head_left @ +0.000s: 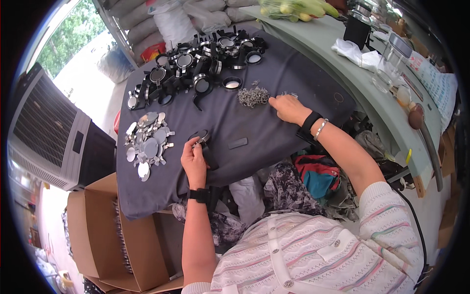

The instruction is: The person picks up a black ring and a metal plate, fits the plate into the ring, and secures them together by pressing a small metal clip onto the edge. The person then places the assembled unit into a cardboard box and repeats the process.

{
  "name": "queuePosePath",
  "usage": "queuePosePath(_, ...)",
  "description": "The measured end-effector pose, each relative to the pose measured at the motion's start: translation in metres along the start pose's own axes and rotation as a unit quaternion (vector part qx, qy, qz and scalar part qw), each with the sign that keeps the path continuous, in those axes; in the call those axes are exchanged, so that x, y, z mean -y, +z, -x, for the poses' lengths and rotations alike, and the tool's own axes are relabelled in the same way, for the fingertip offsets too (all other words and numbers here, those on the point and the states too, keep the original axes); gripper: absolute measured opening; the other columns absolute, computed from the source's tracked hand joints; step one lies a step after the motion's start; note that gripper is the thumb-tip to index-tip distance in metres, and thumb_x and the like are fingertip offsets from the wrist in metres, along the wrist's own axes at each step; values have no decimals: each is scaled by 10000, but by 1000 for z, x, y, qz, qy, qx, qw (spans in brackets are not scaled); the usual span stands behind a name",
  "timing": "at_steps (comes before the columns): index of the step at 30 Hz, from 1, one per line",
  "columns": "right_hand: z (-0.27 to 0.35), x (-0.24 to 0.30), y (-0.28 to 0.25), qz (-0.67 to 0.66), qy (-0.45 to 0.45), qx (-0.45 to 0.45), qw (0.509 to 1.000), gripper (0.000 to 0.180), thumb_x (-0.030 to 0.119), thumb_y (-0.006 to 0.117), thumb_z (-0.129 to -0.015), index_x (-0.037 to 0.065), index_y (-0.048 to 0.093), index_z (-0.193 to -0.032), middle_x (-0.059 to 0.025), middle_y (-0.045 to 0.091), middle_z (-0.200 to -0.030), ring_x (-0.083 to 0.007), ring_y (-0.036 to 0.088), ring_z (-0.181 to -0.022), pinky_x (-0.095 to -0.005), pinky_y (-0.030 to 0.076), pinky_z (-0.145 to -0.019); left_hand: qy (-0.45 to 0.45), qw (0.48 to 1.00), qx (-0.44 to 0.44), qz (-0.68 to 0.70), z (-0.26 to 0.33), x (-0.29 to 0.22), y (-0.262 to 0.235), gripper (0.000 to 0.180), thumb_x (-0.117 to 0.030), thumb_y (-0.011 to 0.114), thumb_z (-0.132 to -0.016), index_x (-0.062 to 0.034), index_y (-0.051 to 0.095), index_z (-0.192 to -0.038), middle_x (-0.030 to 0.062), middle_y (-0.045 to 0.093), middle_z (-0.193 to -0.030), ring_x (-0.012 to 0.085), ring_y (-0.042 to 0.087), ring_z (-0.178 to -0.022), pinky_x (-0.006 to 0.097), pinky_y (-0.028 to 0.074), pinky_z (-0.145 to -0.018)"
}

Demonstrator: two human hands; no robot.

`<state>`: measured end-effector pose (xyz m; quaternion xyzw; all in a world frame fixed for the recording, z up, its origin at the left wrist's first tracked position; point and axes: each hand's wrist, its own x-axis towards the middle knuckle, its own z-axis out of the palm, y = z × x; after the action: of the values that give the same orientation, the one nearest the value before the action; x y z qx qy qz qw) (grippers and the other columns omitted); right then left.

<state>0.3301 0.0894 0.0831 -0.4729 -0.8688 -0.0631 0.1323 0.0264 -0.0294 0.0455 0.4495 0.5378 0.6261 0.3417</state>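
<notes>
One view, head camera. I see my left hand [194, 161] pinching a black ring-shaped frame with a shiny rim [199, 137] on the dark grey cloth-covered table [274, 132]. My right hand [290, 108], fingers curled down, touches the cloth beside a tangled heap of small grey metal clips [253, 96]. Flat silvery discs [147, 142] lie left; finished black frames [200, 63] are piled beyond.

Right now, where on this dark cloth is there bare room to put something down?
Bare cloth lies between the left hand and right hand, around the small dark strip. Another open patch sits right of the right hand, near the thin ring. Crowded: the far edge with black round frames, and the left side with mirror discs.
</notes>
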Motion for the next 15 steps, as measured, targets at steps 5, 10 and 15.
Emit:
queuePosePath(5,-1,36,-1,-325,75,-58,941,33,-8,571,-759,-30,566,-783,-144,636,-727,-267,658,-676,-360,528,-592,-15,1000,-5,-3,1,-2,0,166,-89,475,-942,-39,593,-1047,-46,451,-592,15,377,-416,195,336,-351)
queuePosePath(10,-13,122,16,-740,141,1,658,45,19,609,-831,-19,593,-850,-78,627,-751,-156,646,-650,-262,559,-582,-6,1000,-4,1,2,-1,0,179,-108,465,-947,-43,598,-1048,-58,419,-584,16,369,-423,189,328,-354)
queuePosePath(15,-31,178,37,-787,188,0,587,63,38,584,-873,-24,592,-874,-73,617,-796,-137,624,-683,-264,550,-604,1,1000,-6,7,2,-2,1,162,-85,469,-937,-48,590,-1038,-37,471,-596,23,396,-426,197,331,-353)
